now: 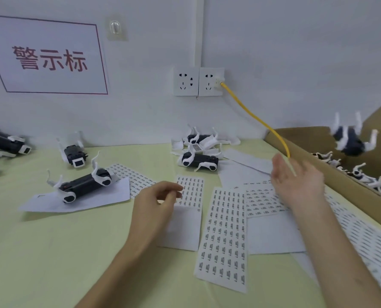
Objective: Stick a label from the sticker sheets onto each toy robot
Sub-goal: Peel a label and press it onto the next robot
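Note:
Several sticker sheets lie on the pale green table; one long sheet [225, 236] is in front of me and a smaller sheet [190, 192] is under my left fingertips. My left hand [156, 205] hovers at that sheet with thumb and fingers curled close together; whether it pinches a label I cannot tell. My right hand [296, 181] is open, palm up, empty. A black-and-white toy robot [349, 141] is in mid-air, blurred, above the cardboard box [331, 172] on the right. Other toy robots lie on their backs on the table, one at left [83, 185], one at centre [198, 161].
The box at right holds several more toy robots [362, 176]. A yellow cable [258, 121] runs from the wall socket [209, 82] down past my right hand. More robots [5, 145] sit at the far left. Loose blank backing papers [247, 161] lie near the wall.

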`<state>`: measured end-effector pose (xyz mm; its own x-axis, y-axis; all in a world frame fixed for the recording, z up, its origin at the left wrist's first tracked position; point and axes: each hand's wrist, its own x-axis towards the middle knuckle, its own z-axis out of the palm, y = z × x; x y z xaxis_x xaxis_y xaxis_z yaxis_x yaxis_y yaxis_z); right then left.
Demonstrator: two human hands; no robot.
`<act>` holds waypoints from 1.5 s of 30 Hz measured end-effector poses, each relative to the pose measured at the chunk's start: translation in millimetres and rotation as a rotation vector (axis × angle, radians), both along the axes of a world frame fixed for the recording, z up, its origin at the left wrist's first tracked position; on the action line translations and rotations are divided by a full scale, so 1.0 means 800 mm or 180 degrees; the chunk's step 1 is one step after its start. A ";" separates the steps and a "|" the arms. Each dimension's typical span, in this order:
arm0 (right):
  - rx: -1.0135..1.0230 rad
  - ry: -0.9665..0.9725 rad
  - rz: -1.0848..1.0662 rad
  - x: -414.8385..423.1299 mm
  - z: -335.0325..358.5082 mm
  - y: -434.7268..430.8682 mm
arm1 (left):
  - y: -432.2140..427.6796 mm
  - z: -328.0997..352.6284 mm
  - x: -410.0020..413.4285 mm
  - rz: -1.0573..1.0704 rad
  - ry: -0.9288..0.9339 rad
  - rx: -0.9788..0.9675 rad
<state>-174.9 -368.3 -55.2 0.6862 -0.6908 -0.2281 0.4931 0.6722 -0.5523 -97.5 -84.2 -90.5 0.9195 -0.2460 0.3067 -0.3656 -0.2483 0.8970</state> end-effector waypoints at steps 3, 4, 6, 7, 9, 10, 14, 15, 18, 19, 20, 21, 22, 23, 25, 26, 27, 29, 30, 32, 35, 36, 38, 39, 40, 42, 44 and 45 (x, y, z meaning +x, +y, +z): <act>-0.0171 0.0555 0.0389 0.009 -0.004 0.028 | 0.005 -0.002 0.005 0.0151 0.0023 -0.0014; -0.0311 0.0609 0.0468 0.013 -0.003 0.038 | 0.008 -0.002 0.007 0.0244 0.0003 -0.0050; -0.0678 0.0670 0.0593 0.020 0.001 0.056 | 0.018 0.000 0.016 0.0502 -0.0146 -0.0153; -0.0846 0.0697 0.0665 0.023 0.003 0.065 | 0.025 0.001 0.023 0.0675 -0.0255 -0.0163; -0.1024 0.0703 0.0828 0.026 0.004 0.082 | 0.041 0.003 0.037 0.1122 -0.0459 -0.0082; -0.1032 0.0663 0.0924 0.027 0.004 0.090 | 0.049 0.004 0.044 0.1353 -0.0540 -0.0020; -0.1087 0.0573 0.1201 0.030 0.001 0.114 | 0.079 -0.001 0.067 0.1853 -0.0361 0.0245; -0.1143 0.0582 0.1234 0.030 0.000 0.118 | 0.083 -0.004 0.071 0.1794 -0.0198 0.0200; -0.1255 0.0598 0.1311 0.031 -0.002 0.125 | 0.090 -0.010 0.078 0.1570 -0.0009 0.0045; -0.1271 0.0605 0.1331 0.031 -0.002 0.127 | 0.092 -0.011 0.079 0.1591 -0.0014 0.0082; -0.1281 0.0606 0.1348 0.031 -0.002 0.127 | 0.093 -0.013 0.079 0.1632 -0.0005 0.0085; -0.1285 0.0602 0.1358 0.030 -0.002 0.128 | 0.091 -0.014 0.079 0.1649 0.0010 0.0040; -0.1284 0.0603 0.1359 0.030 -0.002 0.128 | 0.089 -0.015 0.078 0.1643 -0.0013 0.0042; -0.1283 0.0613 0.1355 0.029 -0.002 0.129 | 0.087 -0.017 0.078 0.1632 -0.0038 -0.0003; -0.1294 0.0641 0.1341 0.030 -0.002 0.130 | 0.085 -0.019 0.077 0.1694 -0.0174 -0.0067; -0.1301 0.0653 0.1337 0.030 -0.002 0.130 | 0.085 -0.017 0.076 0.1743 -0.0292 -0.0082; -0.1317 0.0663 0.1338 0.030 -0.002 0.131 | 0.083 -0.013 0.073 0.1728 -0.0363 -0.0187; -0.1418 0.0694 0.1361 0.029 -0.003 0.133 | 0.080 0.000 0.069 0.1459 -0.0276 -0.0689; -0.1507 0.0697 0.1385 0.028 -0.003 0.134 | 0.077 0.009 0.065 0.1170 -0.0033 -0.1224; -0.1825 0.0697 0.1443 0.027 -0.004 0.137 | 0.070 0.026 0.054 0.0349 0.0700 -0.2464; -0.2949 0.0841 0.1508 0.025 -0.005 0.150 | 0.060 0.040 0.039 -0.0520 0.1470 -0.3378; -0.3308 0.0842 0.1589 0.025 -0.006 0.157 | 0.056 0.043 0.033 -0.0700 0.1631 -0.3577; -0.3637 0.0684 0.2024 0.023 -0.010 0.171 | 0.046 0.047 0.021 -0.0894 0.1910 -0.3938; -0.3649 0.0551 0.2270 0.023 -0.012 0.179 | 0.041 0.047 0.016 -0.0951 0.1986 -0.4037; -0.3638 0.0402 0.2431 0.022 -0.014 0.184 | 0.038 0.046 0.012 -0.0985 0.2037 -0.4070; -0.3643 0.0230 0.2340 0.021 -0.018 0.191 | 0.032 0.043 0.009 -0.1059 0.2087 -0.4033; -0.3680 0.0246 0.1985 0.021 -0.019 0.193 | 0.030 0.040 0.009 -0.1110 0.2100 -0.3918; -0.3677 0.0260 0.1869 0.022 -0.020 0.193 | 0.030 0.038 0.010 -0.1105 0.2075 -0.3809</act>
<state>-157.5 -213.9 -71.3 0.9640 -0.1174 0.2387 0.2266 -0.1074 -0.9680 -89.2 -60.3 -60.0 0.9228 -0.3836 0.0369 0.3079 0.7915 0.5280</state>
